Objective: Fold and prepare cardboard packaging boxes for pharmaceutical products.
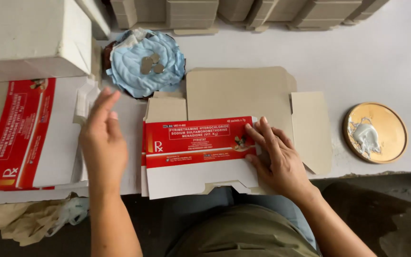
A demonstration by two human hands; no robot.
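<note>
Olive-clad lap below, right hand (274, 159) pressing flat carton (200, 154) down.
Left hand (103, 140) hovers open, grasping nothing; firm fingertip pressure should hold folds square.

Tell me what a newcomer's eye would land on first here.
The red-and-white flat carton lies at the centre of the table, with the right hand pressing its right end. The left hand hovers open beside it; a blue cloth lies behind.
</note>
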